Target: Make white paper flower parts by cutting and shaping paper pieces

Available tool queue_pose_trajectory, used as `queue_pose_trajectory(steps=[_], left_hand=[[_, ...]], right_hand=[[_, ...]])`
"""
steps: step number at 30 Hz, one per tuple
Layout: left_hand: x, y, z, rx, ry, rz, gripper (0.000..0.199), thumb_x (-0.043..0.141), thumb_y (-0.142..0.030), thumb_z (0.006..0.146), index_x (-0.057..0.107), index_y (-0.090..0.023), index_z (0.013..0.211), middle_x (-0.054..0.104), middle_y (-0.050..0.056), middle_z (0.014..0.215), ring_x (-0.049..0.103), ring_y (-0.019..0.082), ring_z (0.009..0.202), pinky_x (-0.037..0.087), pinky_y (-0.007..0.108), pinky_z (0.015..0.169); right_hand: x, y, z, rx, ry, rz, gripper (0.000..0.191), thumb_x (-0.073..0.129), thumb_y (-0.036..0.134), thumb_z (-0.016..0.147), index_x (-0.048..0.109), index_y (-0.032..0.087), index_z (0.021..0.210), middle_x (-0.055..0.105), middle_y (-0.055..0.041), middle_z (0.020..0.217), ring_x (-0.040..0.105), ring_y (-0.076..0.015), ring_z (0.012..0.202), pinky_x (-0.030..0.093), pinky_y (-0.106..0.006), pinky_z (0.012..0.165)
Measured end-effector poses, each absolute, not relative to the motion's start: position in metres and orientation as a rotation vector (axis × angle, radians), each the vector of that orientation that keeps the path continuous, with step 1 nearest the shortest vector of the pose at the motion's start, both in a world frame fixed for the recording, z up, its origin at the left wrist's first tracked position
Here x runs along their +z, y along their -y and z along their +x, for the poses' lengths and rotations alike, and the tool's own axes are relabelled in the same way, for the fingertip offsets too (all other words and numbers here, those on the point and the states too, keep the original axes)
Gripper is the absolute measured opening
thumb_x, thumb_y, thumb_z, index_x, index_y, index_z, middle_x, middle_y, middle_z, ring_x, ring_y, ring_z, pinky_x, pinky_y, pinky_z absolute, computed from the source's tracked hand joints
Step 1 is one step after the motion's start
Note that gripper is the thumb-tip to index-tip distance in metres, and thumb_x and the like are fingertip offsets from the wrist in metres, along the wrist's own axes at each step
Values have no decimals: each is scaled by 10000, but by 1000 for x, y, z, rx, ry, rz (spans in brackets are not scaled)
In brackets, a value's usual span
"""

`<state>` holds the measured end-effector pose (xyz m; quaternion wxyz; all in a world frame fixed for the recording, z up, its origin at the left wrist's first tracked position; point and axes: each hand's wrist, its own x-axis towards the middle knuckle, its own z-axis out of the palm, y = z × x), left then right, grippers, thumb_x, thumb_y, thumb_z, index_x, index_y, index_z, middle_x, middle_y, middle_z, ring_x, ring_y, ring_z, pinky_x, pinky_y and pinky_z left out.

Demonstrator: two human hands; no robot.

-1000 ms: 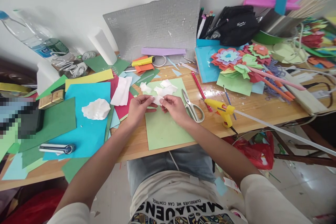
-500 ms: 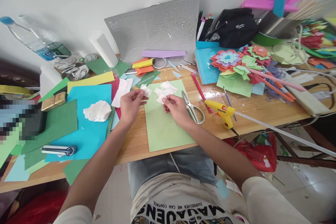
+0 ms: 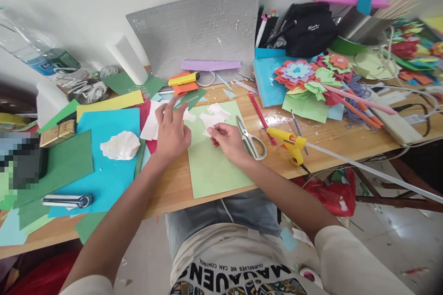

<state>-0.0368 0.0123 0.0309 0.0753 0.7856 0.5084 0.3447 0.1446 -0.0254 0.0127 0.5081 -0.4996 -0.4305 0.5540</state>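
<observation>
Fingers apart and holding nothing, my left hand (image 3: 172,129) hovers over the desk near a folded white tissue piece (image 3: 150,121). A small white scrap (image 3: 188,115) lies just past its fingertips. My right hand (image 3: 226,139) pinches the edge of a white tissue piece (image 3: 207,121) above the light green paper sheet (image 3: 214,166). Another white bit (image 3: 216,109) lies beside that piece. Grey-handled scissors (image 3: 252,140) rest right of my right hand, at the sheet's edge.
A crumpled white tissue (image 3: 120,145) and a stapler-like tool (image 3: 67,200) lie on the left papers. On the right are a yellow glue gun (image 3: 289,143) with a long glue stick, a red pen-like stick (image 3: 261,117) and paper flowers (image 3: 296,73). A grey cutting mat (image 3: 197,32) leans behind.
My left hand has let go of the small white scrap, lifted slightly and spread its fingers. My right hand keeps its pinch on the tissue. The whole view has shifted a little.
</observation>
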Motion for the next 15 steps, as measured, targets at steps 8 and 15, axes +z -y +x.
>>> queue_pose_trajectory(steps=[8, 15], left_hand=[[36, 31, -12, 980, -1183, 1696, 337, 690, -454, 844, 753, -202, 1058, 752, 86, 1074, 697, 249, 936, 549, 361, 882], [30, 24, -13, 992, -1061, 1324, 369, 743, -495, 792, 777, -186, 992, 768, 81, 978, 700, 254, 936, 547, 378, 902]], right_hand=[[14, 26, 146, 1305, 1067, -1094, 436, 738, 601, 744, 602, 195, 658, 513, 39, 524, 439, -93, 489, 365, -248, 490], [10, 25, 146, 1311, 1091, -1115, 482, 735, 656, 720, 581, 204, 655, 510, 37, 529, 426, -99, 495, 351, -260, 496]])
